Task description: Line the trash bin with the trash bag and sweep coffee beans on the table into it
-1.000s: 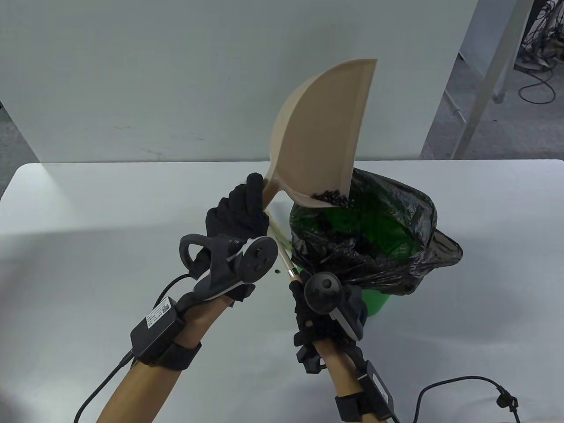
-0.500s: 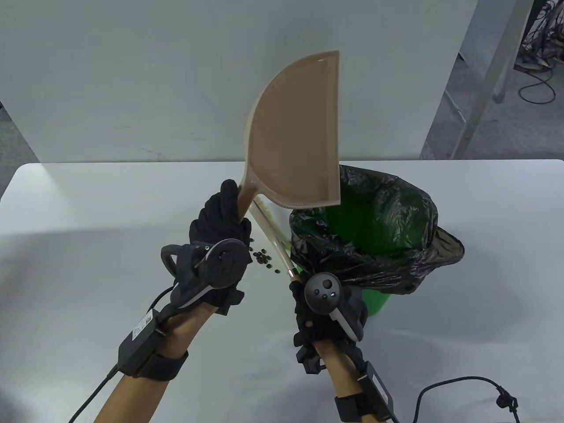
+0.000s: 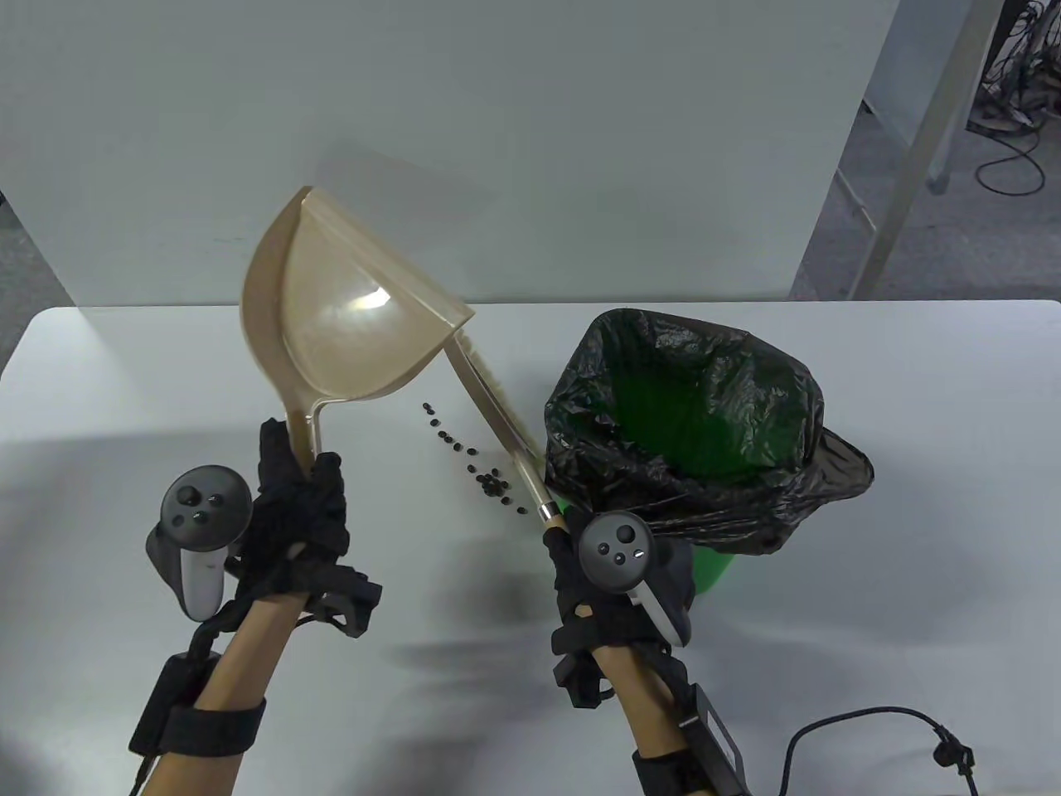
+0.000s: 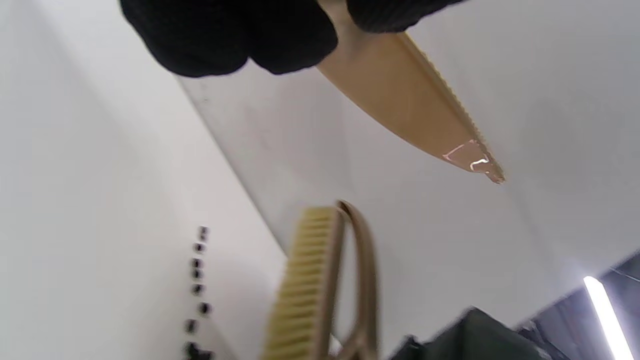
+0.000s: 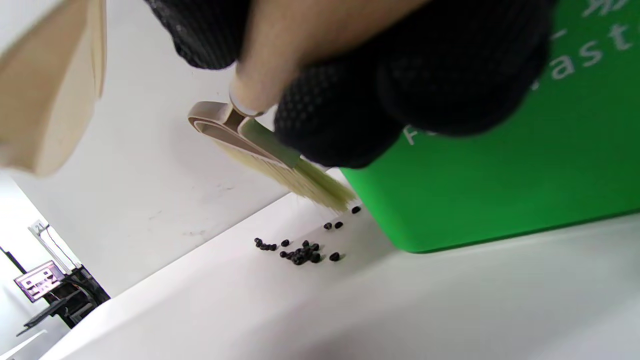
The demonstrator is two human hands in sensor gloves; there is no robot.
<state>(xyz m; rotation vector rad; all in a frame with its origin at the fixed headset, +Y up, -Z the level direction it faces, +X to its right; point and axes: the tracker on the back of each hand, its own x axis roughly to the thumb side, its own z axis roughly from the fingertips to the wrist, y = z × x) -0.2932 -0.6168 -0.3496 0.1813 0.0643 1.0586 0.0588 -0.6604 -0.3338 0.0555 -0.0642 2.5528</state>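
My left hand (image 3: 294, 506) grips the handle of a tan dustpan (image 3: 348, 319), held up over the table's left middle with its empty scoop facing me; its underside (image 4: 400, 95) shows in the left wrist view. My right hand (image 3: 593, 572) grips the handle of a beige brush (image 3: 497, 410), whose bristles (image 5: 305, 180) hang just above the table beside the bin. Several dark coffee beans (image 3: 477, 464) lie in a line left of the brush. The green trash bin (image 3: 704, 572), lined with a black trash bag (image 3: 688, 414), stands right of centre.
A white table (image 3: 124, 398) carries everything, with a white panel behind it. A black cable (image 3: 870, 730) lies at the front right. Table legs and floor cables show at the far right. The bin's green wall (image 5: 500, 160) is close to my right hand.
My left hand swung the dustpan from above the bin leftward and down, turning it upright and empty. The beans on the table came into view. My right hand stayed put.
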